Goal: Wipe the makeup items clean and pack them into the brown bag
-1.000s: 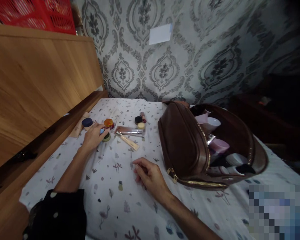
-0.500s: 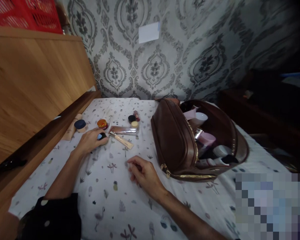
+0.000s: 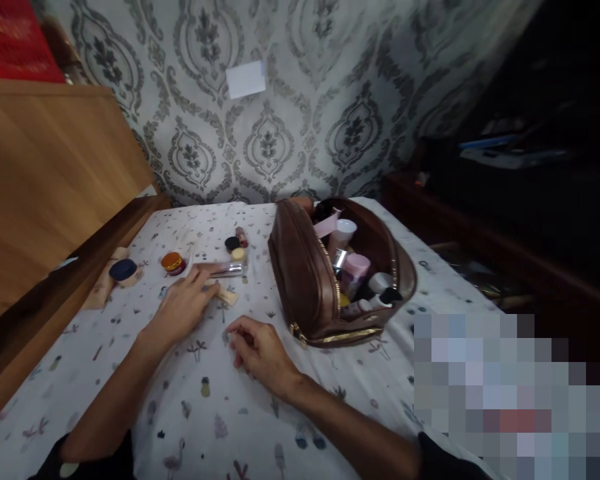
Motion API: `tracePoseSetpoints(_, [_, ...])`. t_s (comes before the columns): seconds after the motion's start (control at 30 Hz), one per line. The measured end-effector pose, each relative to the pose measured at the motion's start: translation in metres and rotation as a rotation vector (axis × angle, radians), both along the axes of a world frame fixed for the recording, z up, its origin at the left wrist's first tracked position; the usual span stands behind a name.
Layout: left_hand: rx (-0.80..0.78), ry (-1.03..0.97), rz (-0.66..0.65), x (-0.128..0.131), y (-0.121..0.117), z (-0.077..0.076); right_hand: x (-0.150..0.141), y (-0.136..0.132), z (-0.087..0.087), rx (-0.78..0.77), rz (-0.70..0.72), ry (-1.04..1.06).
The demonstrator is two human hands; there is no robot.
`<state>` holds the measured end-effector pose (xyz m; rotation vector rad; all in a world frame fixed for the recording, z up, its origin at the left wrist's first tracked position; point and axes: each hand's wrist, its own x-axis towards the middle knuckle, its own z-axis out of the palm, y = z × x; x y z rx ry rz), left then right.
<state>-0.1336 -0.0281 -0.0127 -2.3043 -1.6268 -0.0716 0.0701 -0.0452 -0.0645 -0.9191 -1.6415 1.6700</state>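
Observation:
My left hand (image 3: pixel 183 303) reaches over the small cosmetics on the left, its fingers stretched and spread. Its fingertips lie at a pinkish tube with a silver cap (image 3: pixel 233 269), and its thumb is by a slim beige tube (image 3: pixel 227 295). Whether it presses on either is hidden. A trace of blue shows beside the hand's back edge. Nearer the middle, my right hand (image 3: pixel 260 350) rests on the patterned cloth with loosely curled fingers and nothing visible in them. To its right stands an open brown cosmetic bag (image 3: pixel 300 267) holding several tubes and bottles, including a pink-capped one (image 3: pixel 356 268).
An amber-lidded jar (image 3: pixel 173 263), a dark-blue-capped container (image 3: pixel 123 270) and a beige tube (image 3: pixel 97 290) lie left. Behind my left hand are a small black round item (image 3: pixel 232 244) and a yellowish one (image 3: pixel 239 255). A wooden cabinet (image 3: pixel 45 160) borders the left side.
My left hand has moved off the small blue-and-black item and over to the two tubes. My right hand keeps its place on the cloth. The whole view has turned to the right.

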Motion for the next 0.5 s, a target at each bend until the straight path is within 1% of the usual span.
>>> tracePoseSetpoints(0.1, [-0.002, 0.015, -0.033, 0.012, 0.003, -0.003, 0.001, 0.0, 0.003, -0.031, -0.025, 0.016])
tracePoseSetpoints(0.23, [0.019, 0.091, -0.026, 0.014, 0.006, -0.008, 0.002, 0.001, 0.006, -0.095, -0.071, 0.041])
tracePoseSetpoints(0.37, [0.029, 0.1, -0.064, 0.012, 0.006, -0.009, 0.001, 0.001, 0.005, -0.053, -0.098, 0.061])
tracePoseSetpoints(0.43, [0.056, 0.08, -0.039, 0.007, 0.005, -0.006, 0.001, 0.001, 0.003, -0.039, -0.101, 0.056])
tracePoseSetpoints(0.5, [0.087, 0.007, 0.03, -0.004, 0.001, -0.002, 0.0, 0.001, 0.001, -0.029, -0.097, 0.037])
